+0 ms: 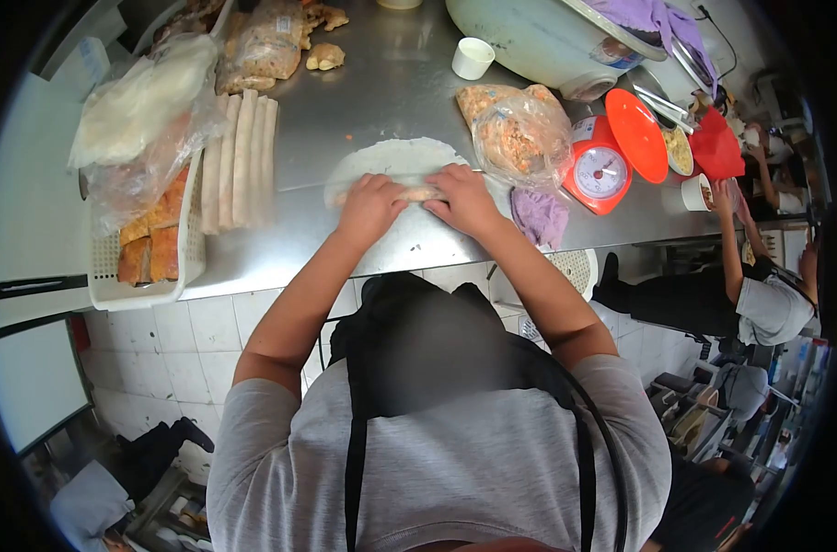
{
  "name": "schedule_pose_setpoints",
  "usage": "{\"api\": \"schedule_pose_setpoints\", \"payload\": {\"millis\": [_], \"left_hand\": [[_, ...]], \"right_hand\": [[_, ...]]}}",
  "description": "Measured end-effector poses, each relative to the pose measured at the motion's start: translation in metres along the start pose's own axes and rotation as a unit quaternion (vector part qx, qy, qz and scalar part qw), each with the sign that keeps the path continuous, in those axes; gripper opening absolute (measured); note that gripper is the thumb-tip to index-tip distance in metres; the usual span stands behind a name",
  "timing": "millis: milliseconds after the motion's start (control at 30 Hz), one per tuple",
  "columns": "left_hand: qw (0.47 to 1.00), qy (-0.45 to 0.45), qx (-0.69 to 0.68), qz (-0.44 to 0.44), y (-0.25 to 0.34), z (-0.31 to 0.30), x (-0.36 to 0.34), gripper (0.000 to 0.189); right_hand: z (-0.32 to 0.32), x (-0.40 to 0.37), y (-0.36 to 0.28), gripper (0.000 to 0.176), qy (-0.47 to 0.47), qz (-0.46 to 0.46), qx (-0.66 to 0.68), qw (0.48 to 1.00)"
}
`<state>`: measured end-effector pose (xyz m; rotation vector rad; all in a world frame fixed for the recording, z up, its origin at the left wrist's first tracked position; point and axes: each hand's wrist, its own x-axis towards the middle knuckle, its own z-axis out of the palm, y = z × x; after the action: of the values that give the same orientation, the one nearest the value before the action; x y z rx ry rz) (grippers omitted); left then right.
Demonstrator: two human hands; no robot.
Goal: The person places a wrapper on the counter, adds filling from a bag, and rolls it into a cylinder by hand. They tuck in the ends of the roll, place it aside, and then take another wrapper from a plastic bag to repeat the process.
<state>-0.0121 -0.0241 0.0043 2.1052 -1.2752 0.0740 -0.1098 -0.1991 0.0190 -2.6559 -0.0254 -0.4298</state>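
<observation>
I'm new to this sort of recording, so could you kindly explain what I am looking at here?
Happily. There is no machine here: a person works with two bare hands. The single picture comes from a camera on their head, looking forward and down, so the arms reach upward.

The left hand and right hand are on a thin roll at a round white sheet; whether they grip or merely press is hard to tell.

On the metal table, long pale rolls and a white basket lie to the left; a bag of orange-coloured filling, a purple cloth and a red scale lie to the right.
</observation>
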Motion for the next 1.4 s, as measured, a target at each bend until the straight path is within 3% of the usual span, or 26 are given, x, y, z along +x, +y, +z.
{"api": "schedule_pose_setpoints", "payload": {"millis": [267, 567, 767, 867, 1133, 1267, 1367, 1400], "left_hand": [[1.000, -0.010, -0.028, -0.002, -0.006, 0.002, -0.001, 0.021], [0.997, 0.050, 0.011, -0.062, -0.032, -0.025, -0.032, 0.026], [0.996, 0.066, 0.034, -0.053, -0.034, -0.032, -0.037, 0.029], [0.996, 0.064, 0.042, -0.052, -0.035, -0.032, -0.039, 0.030], [0.993, 0.067, 0.068, -0.071, -0.030, -0.035, -0.041, 0.028], [0.991, 0.059, 0.102, -0.070, -0.033, -0.037, -0.037, 0.022], [0.985, 0.037, 0.083, -0.148, -0.034, -0.043, -0.028, 0.016], [0.987, 0.027, 0.093, -0.130, -0.034, -0.045, -0.025, 0.014]], "right_hand": [[0.003, 0.013, -0.006, 0.024, -0.068, 0.000, 0.016, 0.998], [0.017, 0.005, -0.014, 0.023, -0.041, 0.025, -0.004, 0.999], [0.059, 0.035, -0.051, 0.022, -0.025, -0.044, -0.023, 0.998], [0.048, 0.030, -0.048, 0.023, -0.026, -0.050, -0.032, 0.998], [0.001, -0.035, 0.027, 0.018, 0.089, 0.027, -0.053, 0.994], [-0.006, -0.030, 0.034, 0.014, 0.022, 0.078, -0.029, 0.996], [-0.011, -0.018, 0.037, 0.011, -0.019, 0.123, 0.014, 0.992], [-0.013, -0.015, 0.036, 0.011, -0.031, 0.146, -0.003, 0.989]]}}
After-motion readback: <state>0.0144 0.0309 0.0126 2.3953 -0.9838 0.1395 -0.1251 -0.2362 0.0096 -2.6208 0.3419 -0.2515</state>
